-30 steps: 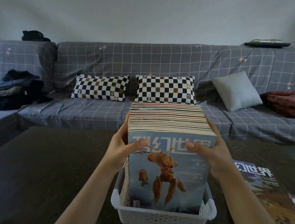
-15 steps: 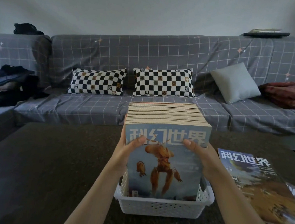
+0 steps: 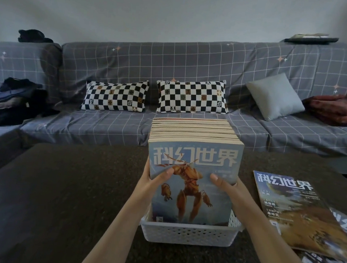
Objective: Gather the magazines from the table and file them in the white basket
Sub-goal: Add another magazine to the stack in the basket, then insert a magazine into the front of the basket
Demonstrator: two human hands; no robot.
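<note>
A thick block of magazines (image 3: 193, 154) stands upright in the white basket (image 3: 189, 233) on the dark table (image 3: 59, 184). Its front cover is blue with an orange creature. My left hand (image 3: 154, 178) grips the block's left side, thumb across the cover. My right hand (image 3: 226, 185) grips the right side, thumb on the cover too. More magazines (image 3: 299, 213) lie flat on the table to the right of the basket, overlapping each other and running out of view.
A grey checked sofa (image 3: 194, 70) stands behind the table with two black-and-white cushions (image 3: 115, 94), a plain grey cushion (image 3: 276, 96), dark clothes (image 3: 14, 98) at the left and a red blanket (image 3: 338, 108) at the right.
The block of magazines has sunk deeper into the basket, and both hands have slid lower along its sides. The view has tilted down a little.
</note>
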